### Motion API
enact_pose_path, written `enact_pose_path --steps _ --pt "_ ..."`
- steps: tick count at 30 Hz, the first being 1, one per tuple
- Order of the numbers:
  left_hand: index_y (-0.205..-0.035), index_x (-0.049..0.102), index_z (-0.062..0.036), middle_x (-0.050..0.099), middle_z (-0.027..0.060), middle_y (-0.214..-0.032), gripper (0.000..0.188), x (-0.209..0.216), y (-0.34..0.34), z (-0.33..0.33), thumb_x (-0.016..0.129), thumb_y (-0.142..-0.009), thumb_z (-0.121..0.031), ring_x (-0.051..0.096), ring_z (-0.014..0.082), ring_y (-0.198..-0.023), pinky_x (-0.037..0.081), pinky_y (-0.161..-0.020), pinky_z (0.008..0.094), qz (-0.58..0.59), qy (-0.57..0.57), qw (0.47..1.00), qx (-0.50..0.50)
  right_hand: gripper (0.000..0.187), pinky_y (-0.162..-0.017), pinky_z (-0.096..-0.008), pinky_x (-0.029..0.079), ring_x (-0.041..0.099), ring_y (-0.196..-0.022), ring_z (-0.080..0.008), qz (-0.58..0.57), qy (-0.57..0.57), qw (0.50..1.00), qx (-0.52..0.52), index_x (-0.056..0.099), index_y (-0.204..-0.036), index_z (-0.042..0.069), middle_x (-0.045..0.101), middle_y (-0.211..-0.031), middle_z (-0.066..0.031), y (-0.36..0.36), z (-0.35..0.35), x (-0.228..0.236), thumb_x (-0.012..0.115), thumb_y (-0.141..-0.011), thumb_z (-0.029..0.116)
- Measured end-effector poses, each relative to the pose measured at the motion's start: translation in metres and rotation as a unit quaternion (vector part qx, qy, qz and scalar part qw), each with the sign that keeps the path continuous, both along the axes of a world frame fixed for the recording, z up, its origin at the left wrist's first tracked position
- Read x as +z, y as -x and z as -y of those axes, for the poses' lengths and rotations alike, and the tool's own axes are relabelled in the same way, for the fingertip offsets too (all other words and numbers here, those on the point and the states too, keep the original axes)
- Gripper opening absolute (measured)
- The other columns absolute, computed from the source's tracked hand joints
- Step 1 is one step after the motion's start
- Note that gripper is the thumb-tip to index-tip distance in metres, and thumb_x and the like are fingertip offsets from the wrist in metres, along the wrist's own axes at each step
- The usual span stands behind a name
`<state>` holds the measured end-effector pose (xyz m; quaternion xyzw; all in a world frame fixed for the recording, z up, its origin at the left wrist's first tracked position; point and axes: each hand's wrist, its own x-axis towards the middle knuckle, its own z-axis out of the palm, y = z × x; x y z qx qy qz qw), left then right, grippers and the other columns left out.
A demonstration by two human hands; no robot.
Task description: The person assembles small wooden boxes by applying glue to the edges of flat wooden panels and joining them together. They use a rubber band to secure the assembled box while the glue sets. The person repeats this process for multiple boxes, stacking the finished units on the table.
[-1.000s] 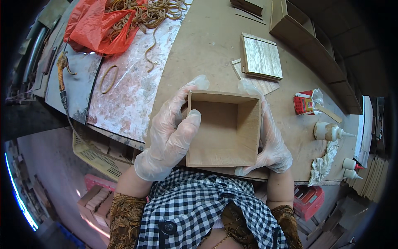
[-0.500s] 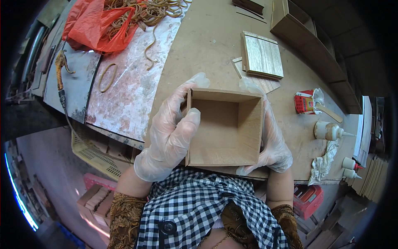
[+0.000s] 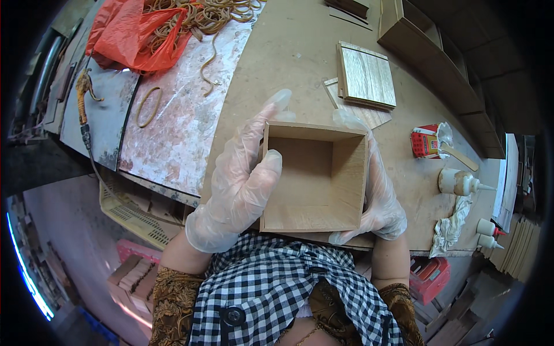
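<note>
Between my hands, near the table's front edge, is an open-topped wooden box (image 3: 300, 179) with thin brown walls, its open side facing up toward me. Both hands wear clear plastic gloves. My left hand (image 3: 236, 179) grips the left wall, thumb bent over the rim and index finger stretched up past the far corner. Along the right wall lies my right hand (image 3: 381, 190), pressing it from outside; its fingertips show beyond the far right corner and its thumb is by the near right corner. Some fingers are hidden behind the walls.
At the far left lies a red plastic bag (image 3: 135, 37) of rubber bands, with one loose band (image 3: 149, 108) nearby. Stacked wooden panels (image 3: 366, 75) lie beyond the box. To the right are a glue tub (image 3: 427, 141), a squeeze bottle (image 3: 459, 182) and a crumpled cloth (image 3: 450, 228).
My left index finger has straightened and lifted away from the box's far left corner. The box has shifted very slightly right; my right hand stays against its wall.
</note>
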<state>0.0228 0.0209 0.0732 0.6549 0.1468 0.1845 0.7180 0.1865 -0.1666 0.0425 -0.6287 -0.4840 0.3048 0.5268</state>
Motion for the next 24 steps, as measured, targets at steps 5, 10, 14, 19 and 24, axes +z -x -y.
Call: enact_pose_path --steps 5,10,14,19,24 --pt "-0.151 0.018 0.0045 0.032 0.0187 -0.152 0.065 0.001 0.001 0.0 0.045 -0.095 -0.014 0.032 0.0233 -0.139 0.024 -0.115 0.0349 0.024 -0.04 0.999 -0.002 0.159 -0.118 -0.043 0.018 0.021 -0.146 -0.0341 -0.053 0.059 0.996 -0.045 0.013 -0.151 -0.005 0.023 -0.156 -0.0221 0.009 0.009 0.003 0.095 -0.029 0.055" --pt "-0.153 0.012 0.0007 0.018 0.018 -0.159 0.071 -0.013 0.004 0.006 0.047 -0.098 -0.027 0.018 0.0249 -0.146 0.016 -0.118 0.0352 0.013 0.062 0.998 -0.003 0.158 -0.119 -0.0422 0.017 0.021 -0.146 -0.033 -0.016 0.039 0.999 -0.027 0.014 -0.151 -0.004 0.023 -0.156 -0.0204 0.005 0.0 0.014 0.095 -0.029 0.054" --pt "-0.155 0.004 -0.0031 0.003 0.017 -0.162 0.096 -0.033 0.013 0.003 0.057 -0.09 -0.052 0.006 0.0263 -0.149 0.009 -0.119 0.0375 0.044 0.098 0.993 -0.052 0.157 -0.119 -0.0414 0.017 0.021 -0.146 -0.0317 -0.14 0.035 0.988 -0.045 0.014 -0.152 -0.004 0.022 -0.157 -0.0184 0.013 -0.004 0.016 0.095 -0.03 0.053" --pt "-0.154 -0.005 -0.004 -0.009 0.019 -0.161 0.144 -0.022 0.027 -0.002 0.072 -0.055 -0.076 -0.006 0.0285 -0.149 0.005 -0.119 0.0412 0.005 0.11 0.987 -0.115 0.157 -0.118 -0.0413 0.017 0.021 -0.146 -0.0315 -0.087 0.054 0.994 -0.023 0.013 -0.152 -0.004 0.022 -0.157 -0.0188 0.007 0.001 0.011 0.095 -0.031 0.053" --pt "-0.151 -0.015 -0.0022 0.002 0.0241 -0.159 0.163 -0.033 0.028 -0.002 0.085 -0.04 -0.066 0.008 0.0333 -0.148 0.012 -0.118 0.0428 0.032 0.051 0.986 -0.154 0.159 -0.118 -0.0407 0.019 0.021 -0.145 -0.032 -0.072 0.094 0.993 -0.029 0.011 -0.151 -0.005 0.022 -0.156 -0.0208 0.009 0.006 0.01 0.096 -0.029 0.05"
